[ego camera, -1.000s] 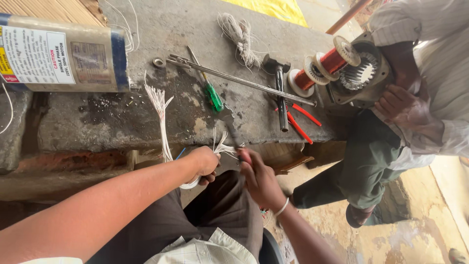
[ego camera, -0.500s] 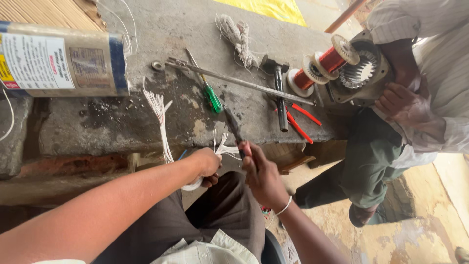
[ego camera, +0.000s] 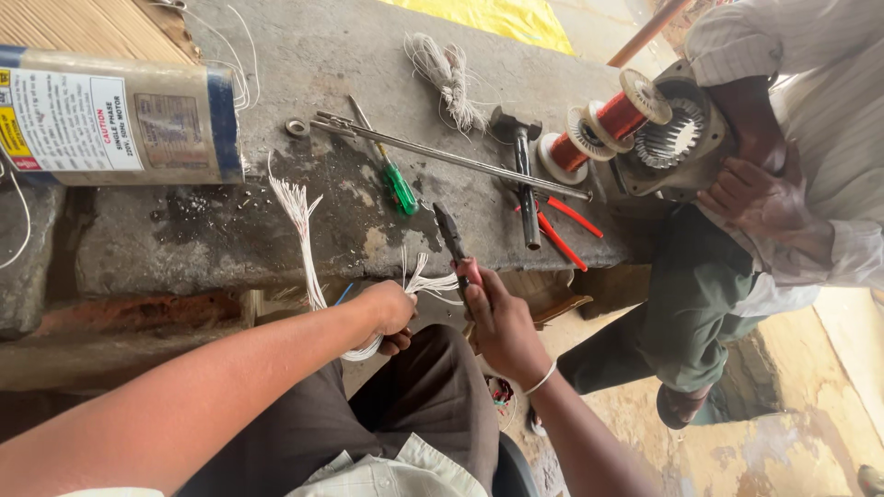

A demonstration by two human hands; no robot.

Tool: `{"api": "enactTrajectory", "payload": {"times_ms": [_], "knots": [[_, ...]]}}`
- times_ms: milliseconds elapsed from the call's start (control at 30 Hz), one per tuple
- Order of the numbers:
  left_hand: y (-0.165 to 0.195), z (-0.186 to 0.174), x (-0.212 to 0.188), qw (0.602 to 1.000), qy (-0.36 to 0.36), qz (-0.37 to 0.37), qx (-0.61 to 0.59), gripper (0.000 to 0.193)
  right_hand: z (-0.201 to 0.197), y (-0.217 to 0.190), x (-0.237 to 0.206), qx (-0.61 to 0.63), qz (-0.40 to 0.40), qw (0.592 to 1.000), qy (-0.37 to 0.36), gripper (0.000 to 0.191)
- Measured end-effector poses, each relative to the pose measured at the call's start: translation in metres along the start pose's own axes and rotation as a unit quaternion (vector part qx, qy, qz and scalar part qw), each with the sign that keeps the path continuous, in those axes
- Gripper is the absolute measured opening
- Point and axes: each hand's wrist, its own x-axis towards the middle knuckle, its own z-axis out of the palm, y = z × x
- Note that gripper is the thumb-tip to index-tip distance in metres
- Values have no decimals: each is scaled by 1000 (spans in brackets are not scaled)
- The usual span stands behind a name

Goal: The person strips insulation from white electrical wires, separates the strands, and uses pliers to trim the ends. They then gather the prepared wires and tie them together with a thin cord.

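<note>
White wires [ego camera: 428, 281] stick out of the left hand [ego camera: 391, 313] in a small bunch. The left hand is closed tight around them, just past the near edge of the bench [ego camera: 304, 64]. The loose wire ends fan out to the right and a little up, toward the right hand [ego camera: 497, 317]. More of the same bunch loops down below the left fist.

The right hand is closed around the red grips of a pair of pliers [ego camera: 453, 241]. The pliers point away from the person, up over the bench edge. Their dark tip lies just right of the wire ends, very near them; I cannot tell if it touches them. So the wires lie to the left of the right hand, and the long line of the pliers runs from near to far. The two hands are close, side by side, with the wire ends between them.

On the bench, another bunch of white wire [ego camera: 299, 230] lies to the left. A green screwdriver [ego camera: 398, 184], a long metal rod [ego camera: 451, 156], a hammer [ego camera: 520, 179] and a red spool of copper wire [ego camera: 608, 124] lie farther off. A big metal can [ego camera: 120, 115] rests at the far left. Another person's hand [ego camera: 755, 198] holds a round metal motor part [ego camera: 677, 138] at the right.
</note>
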Motion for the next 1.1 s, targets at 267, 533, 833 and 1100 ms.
{"api": "enactTrajectory", "payload": {"times_ms": [267,533,833,1100], "knots": [[-1,0,0,1000,0,-1,20,37,-4,-8,5,-17,13,999,-46,47],[3,0,-4,1000,9,9,27,37,-2,-5,4,-3,33,998,-58,48],[-3,4,-5,1000,0,-1,23,34,1,-16,-8,-34,105,987,-113,45],[-2,2,3,1000,-15,6,-2,40,9,-3,-24,23,28,997,-69,41]]}}
